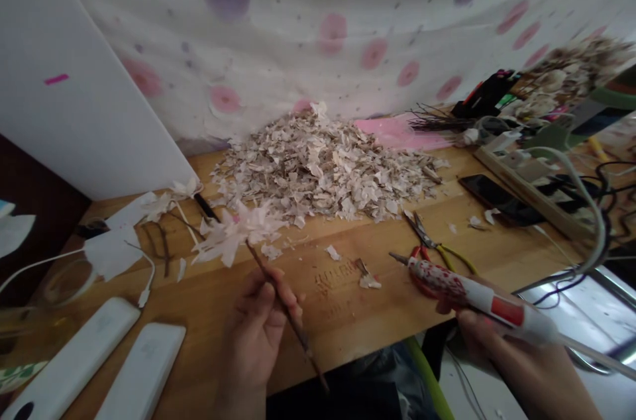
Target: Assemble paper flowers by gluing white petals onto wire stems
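My left hand (261, 320) pinches a thin brown twig (293, 324) between thumb and fingers. At the twig's upper end spreads a pale pinkish-white flower (241, 229) made of thin petal-like pieces. Wrapped in my right hand (497, 340) is a white and red glue gun (467, 294), its nozzle pointing left over the table. Beneath and behind the glue gun lie pliers with red handles (421, 254) and a tool with yellow handles (454, 258). A large heap of pale flakes (322, 168) rises at the back of the table, beyond both hands.
A dark phone (499, 198) lies beside a power strip (531, 188) with tangled cables at right. Two white slabs (144, 367), perhaps power banks, lie front left near a white cable (146, 287). Dark twigs (432, 118) and a pink sheet (397, 132) sit behind. A patterned curtain (308, 22) hangs at the back.
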`<action>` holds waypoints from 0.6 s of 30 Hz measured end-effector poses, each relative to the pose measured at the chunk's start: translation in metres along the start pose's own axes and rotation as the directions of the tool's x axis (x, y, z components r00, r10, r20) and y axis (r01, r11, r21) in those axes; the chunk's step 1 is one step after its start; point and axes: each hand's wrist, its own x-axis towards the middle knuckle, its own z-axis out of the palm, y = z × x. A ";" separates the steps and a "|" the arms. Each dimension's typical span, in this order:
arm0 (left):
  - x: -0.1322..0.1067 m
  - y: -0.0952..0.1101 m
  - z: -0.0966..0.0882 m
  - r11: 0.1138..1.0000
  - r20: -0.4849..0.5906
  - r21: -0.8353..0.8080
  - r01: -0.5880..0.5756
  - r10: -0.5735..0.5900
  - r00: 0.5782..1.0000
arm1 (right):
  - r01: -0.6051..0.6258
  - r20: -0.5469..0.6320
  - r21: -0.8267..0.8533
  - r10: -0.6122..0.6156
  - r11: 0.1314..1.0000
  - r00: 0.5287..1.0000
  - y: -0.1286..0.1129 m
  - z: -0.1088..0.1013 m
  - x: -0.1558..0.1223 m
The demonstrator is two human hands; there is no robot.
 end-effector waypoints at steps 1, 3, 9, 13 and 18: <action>0.000 0.000 0.000 0.999 -0.036 0.028 -0.030 0.031 0.999 | -0.028 0.001 0.009 0.028 1.000 1.000 0.000 -0.001 0.000; 0.000 -0.002 0.004 0.996 -0.080 0.070 -0.060 0.066 0.995 | -0.040 0.015 0.019 0.040 0.999 0.999 -0.001 -0.001 0.001; -0.005 -0.008 0.019 0.992 -0.088 0.122 -0.023 0.034 0.996 | 0.015 0.095 0.001 -0.015 1.000 0.995 0.004 0.004 0.005; -0.010 -0.009 0.022 0.987 0.062 0.161 -0.014 0.004 0.998 | 0.043 0.177 -0.006 -0.042 0.999 0.983 0.008 0.012 0.009; -0.018 -0.014 0.028 0.956 0.247 0.233 0.180 -0.238 0.939 | 0.068 0.206 0.066 -0.080 0.996 0.975 0.002 0.039 0.020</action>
